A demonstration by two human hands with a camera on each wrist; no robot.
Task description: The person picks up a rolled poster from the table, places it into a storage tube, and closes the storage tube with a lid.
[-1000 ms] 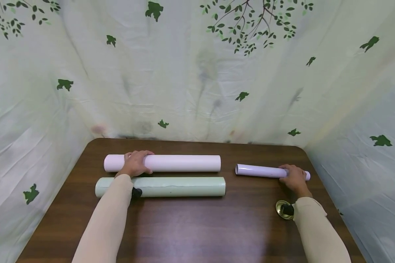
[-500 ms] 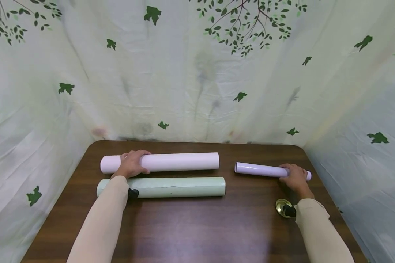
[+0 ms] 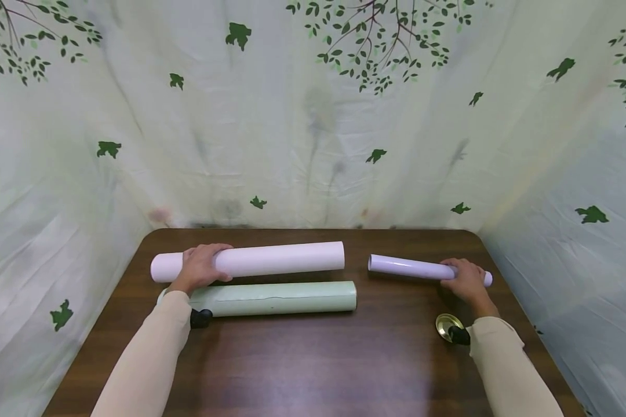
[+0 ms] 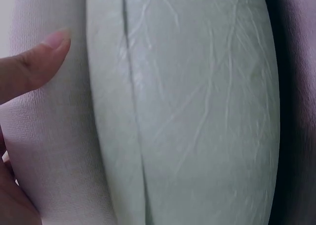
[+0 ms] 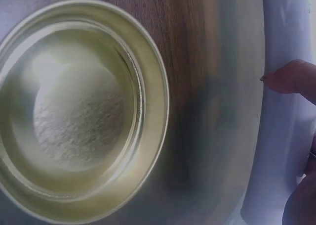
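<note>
My left hand (image 3: 200,269) grips a long pale pink roll (image 3: 281,259) toward its left end, thumb on the near side and fingers over the far side. In the left wrist view the thumb (image 4: 47,59) presses the roll's textured surface. Just nearer lies a pale green roll (image 3: 281,299) with a lengthwise seam; my forearm covers its left end. On the right, my right hand (image 3: 466,284) holds a thinner, glossy lavender roll (image 3: 409,267) near its right end. The right wrist view shows that thumb (image 5: 291,79) against it; the other fingers are mostly hidden.
A round gold-coloured dish (image 3: 448,328) sits on the brown wooden table (image 3: 318,365), beside my right wrist and partly covered by a black wrist camera (image 3: 459,336). White leaf-printed curtains (image 3: 292,133) hang behind the table and along both sides.
My left hand has moved left and slightly nearer with the pink roll, which now slants, its right end farther back. The right hand and lavender roll are nearly unchanged. The head view has shifted slightly.
</note>
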